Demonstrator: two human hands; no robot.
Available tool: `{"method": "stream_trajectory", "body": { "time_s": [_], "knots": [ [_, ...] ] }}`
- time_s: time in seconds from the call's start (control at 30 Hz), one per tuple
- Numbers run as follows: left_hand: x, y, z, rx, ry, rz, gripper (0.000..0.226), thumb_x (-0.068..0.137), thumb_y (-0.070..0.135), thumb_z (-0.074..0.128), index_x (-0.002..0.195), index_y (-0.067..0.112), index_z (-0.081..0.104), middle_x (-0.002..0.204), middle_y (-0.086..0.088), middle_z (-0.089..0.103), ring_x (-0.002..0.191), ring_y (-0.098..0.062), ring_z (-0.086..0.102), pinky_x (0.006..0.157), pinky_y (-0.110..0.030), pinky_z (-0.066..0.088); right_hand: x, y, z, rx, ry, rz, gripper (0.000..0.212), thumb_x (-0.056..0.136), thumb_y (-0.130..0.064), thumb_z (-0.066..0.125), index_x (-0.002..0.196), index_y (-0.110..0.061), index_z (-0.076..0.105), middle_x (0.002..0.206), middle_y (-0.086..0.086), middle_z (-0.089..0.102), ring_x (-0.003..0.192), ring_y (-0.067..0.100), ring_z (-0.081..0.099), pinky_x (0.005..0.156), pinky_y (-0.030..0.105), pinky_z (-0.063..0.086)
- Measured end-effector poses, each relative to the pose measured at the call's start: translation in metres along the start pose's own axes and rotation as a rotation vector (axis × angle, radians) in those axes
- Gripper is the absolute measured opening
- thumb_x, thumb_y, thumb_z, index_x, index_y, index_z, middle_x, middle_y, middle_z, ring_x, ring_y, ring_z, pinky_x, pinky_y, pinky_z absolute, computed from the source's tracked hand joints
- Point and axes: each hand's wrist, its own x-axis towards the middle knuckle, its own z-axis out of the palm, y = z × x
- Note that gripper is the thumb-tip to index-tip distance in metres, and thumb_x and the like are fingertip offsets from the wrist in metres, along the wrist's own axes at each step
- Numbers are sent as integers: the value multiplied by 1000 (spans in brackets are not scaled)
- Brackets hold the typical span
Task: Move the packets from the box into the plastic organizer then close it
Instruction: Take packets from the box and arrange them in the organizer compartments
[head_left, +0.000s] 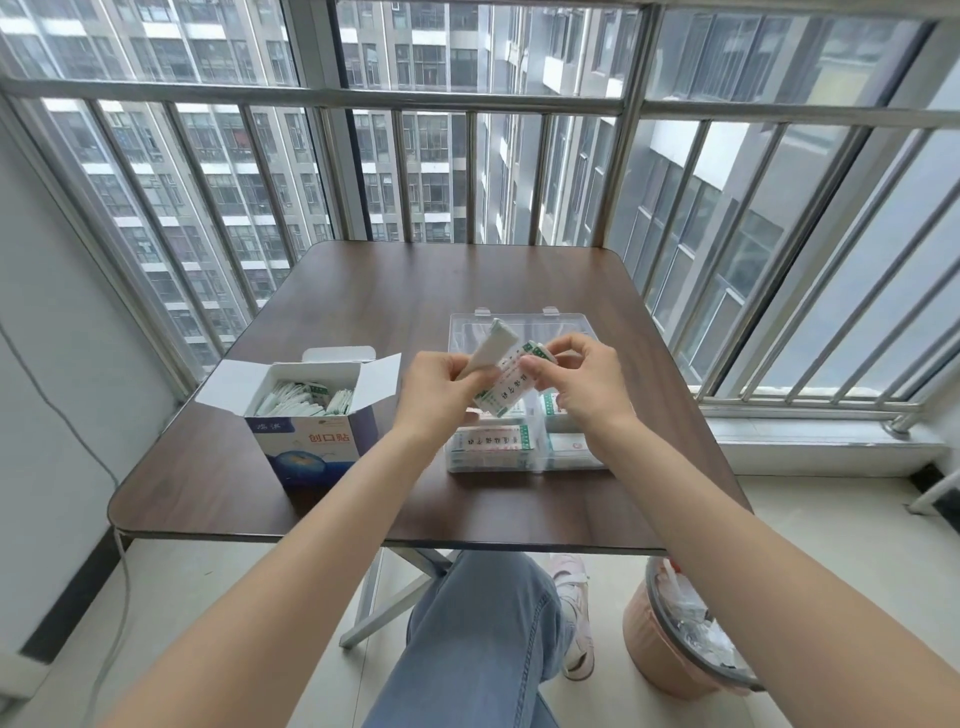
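On the brown table, the blue-and-white box is standing open beside the clear plastic organizer. Above the organizer, the left hand and right hand are both pinching white, green-edged packets.

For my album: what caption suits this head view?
Both hands, left hand and right hand, hold packets above the open organizer.

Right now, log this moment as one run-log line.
left hand: holds packets | right hand: pinches same packets | organizer: open, partly filled | box: open, packets remain
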Motion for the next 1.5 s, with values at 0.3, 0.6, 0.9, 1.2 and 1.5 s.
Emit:
{"method": "stream_trajectory", "body": {
  "time_s": [0.3,0.6,0.9,1.2,1.5],
  "knots": [
    [10,-10,9,415,292,220,14,99,12,38,89,14,47,91,-14,66,84,-31,58,69,-34,36,11,14,18,-135,46,7,9,86,-9,65,90,-16,62,72,4,62,54,7,54,52,21,43],
    [9,-20,0,359,80,177,12,93,15,56,93,12,44,93,-2,58,76,-19,46,67,-28,32,11,13,32,-282,39,-73,7,88,-12,63,93,-10,59,67,-4,57,54,6,57,64,25,51],
    [15,-28,-6,499,51,157,18,87,4,59,86,17,47,99,-4,65,73,-19,46,68,-28,35,4,12,31,-873,-48,-183,17,89,-27,62,93,-11,58,96,7,62,95,25,55,69,31,38],
    [18,-29,-9,648,51,131,11,84,8,59,85,14,51,96,-10,66,92,-34,59,83,-44,49,5,6,29,-1105,-127,-198,26,90,-32,61,101,-10,65,106,10,63,105,27,56,72,31,38],
    [12,-21,-4,711,80,138,14,93,22,53,88,13,43,100,-13,63,93,-36,56,76,-42,46,6,9,31,-1028,-171,-99,23,88,-29,63,94,-7,65,97,11,66,95,29,61,71,32,43]
  ]
}}
